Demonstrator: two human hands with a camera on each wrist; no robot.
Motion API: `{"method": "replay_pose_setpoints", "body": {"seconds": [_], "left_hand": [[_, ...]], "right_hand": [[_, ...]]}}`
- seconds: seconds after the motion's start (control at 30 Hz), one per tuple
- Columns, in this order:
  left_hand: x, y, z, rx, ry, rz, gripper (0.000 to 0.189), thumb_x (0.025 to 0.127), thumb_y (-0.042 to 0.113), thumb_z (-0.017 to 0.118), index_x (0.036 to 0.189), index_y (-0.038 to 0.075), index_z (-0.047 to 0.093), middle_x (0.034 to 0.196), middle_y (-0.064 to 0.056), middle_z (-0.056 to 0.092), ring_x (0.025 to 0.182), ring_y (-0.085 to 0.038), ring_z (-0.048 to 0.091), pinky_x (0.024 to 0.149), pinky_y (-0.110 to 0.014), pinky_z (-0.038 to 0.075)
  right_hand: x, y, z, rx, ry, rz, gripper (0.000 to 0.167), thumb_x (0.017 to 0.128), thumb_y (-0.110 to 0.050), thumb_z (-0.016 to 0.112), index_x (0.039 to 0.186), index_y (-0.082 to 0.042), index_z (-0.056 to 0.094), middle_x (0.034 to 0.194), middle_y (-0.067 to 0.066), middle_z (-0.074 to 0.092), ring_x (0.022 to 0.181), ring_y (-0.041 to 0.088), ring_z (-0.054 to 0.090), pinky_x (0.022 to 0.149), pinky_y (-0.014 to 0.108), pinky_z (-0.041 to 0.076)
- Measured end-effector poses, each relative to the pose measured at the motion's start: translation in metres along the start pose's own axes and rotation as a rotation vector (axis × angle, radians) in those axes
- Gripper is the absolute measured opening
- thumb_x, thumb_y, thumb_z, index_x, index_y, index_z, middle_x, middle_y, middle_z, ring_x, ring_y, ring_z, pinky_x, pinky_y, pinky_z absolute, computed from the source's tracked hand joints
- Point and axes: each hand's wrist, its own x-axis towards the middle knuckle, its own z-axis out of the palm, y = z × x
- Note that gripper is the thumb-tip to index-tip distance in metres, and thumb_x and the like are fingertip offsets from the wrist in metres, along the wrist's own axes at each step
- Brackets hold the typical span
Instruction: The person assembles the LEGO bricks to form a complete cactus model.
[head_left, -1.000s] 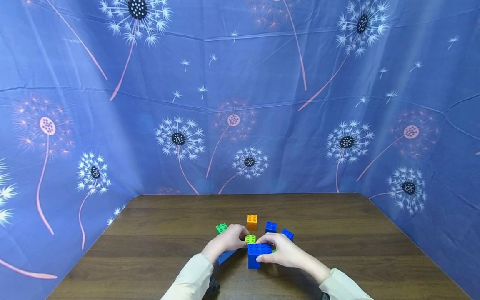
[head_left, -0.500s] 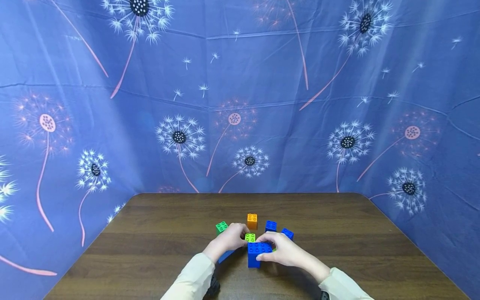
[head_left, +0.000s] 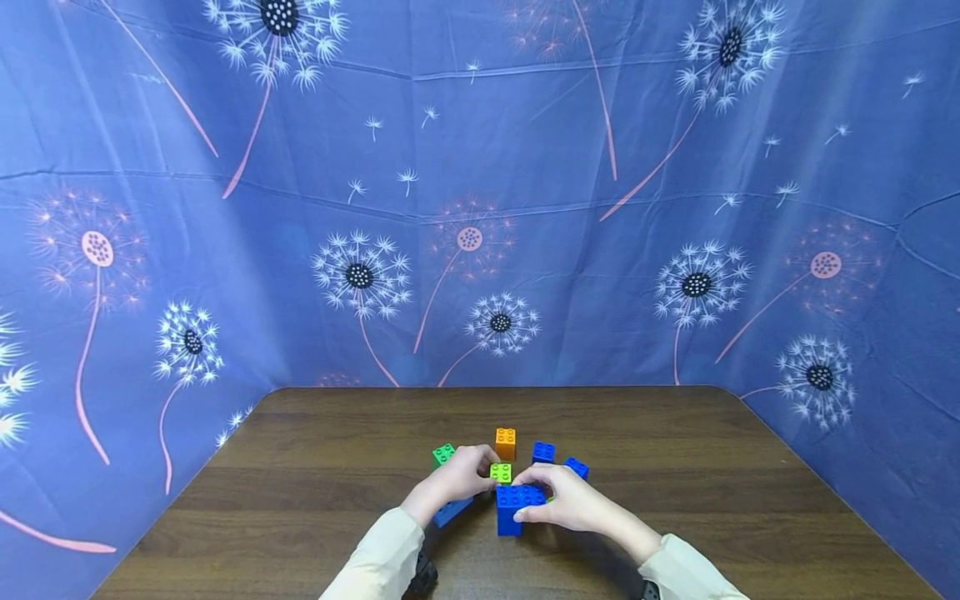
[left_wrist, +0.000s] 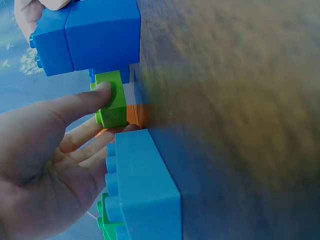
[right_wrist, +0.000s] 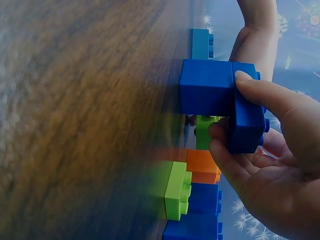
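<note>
My left hand (head_left: 459, 477) pinches a lime green toy building brick (head_left: 500, 472), its thumb pressed on one side face in the left wrist view. The lime brick is off the tabletop, close behind the blue stack. With thumb and fingers, my right hand (head_left: 567, 500) grips a long blue brick (right_wrist: 248, 120). That brick sits on a second blue brick (right_wrist: 207, 87), which stands upright on the table below one end. The other end overhangs towards my right palm.
A light blue brick (left_wrist: 147, 185) lies below my left hand, with a green brick (head_left: 444, 452) behind it. Orange (head_left: 506, 444) and blue bricks (head_left: 543, 452) stand farther back, another blue brick (head_left: 577, 467) to their right. Another lime brick (right_wrist: 176, 190) is beside my right hand.
The lime brick in my left hand has risen slightly. My right hand and the blue stack stay nearly where they were.
</note>
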Motion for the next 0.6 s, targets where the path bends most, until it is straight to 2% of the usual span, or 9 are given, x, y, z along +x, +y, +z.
{"method": "replay_pose_setpoints", "body": {"seconds": [0.27,0.47,0.6], "left_hand": [[-0.006,-0.001,-0.004,-0.075,0.007,0.032,0.027,0.081,0.006,0.072,0.104,-0.001,0.061,0.093,-0.011,0.067,0.081,-0.018,0.065,0.071,-0.027,0.054],[-0.010,-0.003,-0.009,-0.097,0.029,0.056,0.029,0.080,0.008,0.073,0.105,-0.002,0.062,0.096,-0.011,0.064,0.083,-0.020,0.066,0.072,-0.026,0.054],[-0.015,0.000,-0.015,-0.092,0.053,0.105,0.029,0.081,0.010,0.072,0.105,-0.003,0.061,0.096,-0.011,0.063,0.081,-0.018,0.066,0.070,-0.026,0.054]], "right_hand": [[0.001,0.001,-0.001,0.015,-0.014,0.001,0.034,0.082,-0.035,0.071,0.106,-0.012,0.064,0.102,-0.002,0.066,0.087,0.002,0.057,0.076,0.022,0.048],[0.000,0.001,-0.001,0.009,-0.015,-0.003,0.034,0.082,-0.035,0.071,0.106,-0.013,0.064,0.102,-0.002,0.066,0.086,0.002,0.057,0.075,0.021,0.048],[0.001,0.001,0.000,0.001,-0.011,-0.007,0.034,0.082,-0.035,0.071,0.106,-0.012,0.064,0.101,-0.002,0.066,0.085,0.001,0.056,0.073,0.021,0.048]]}}
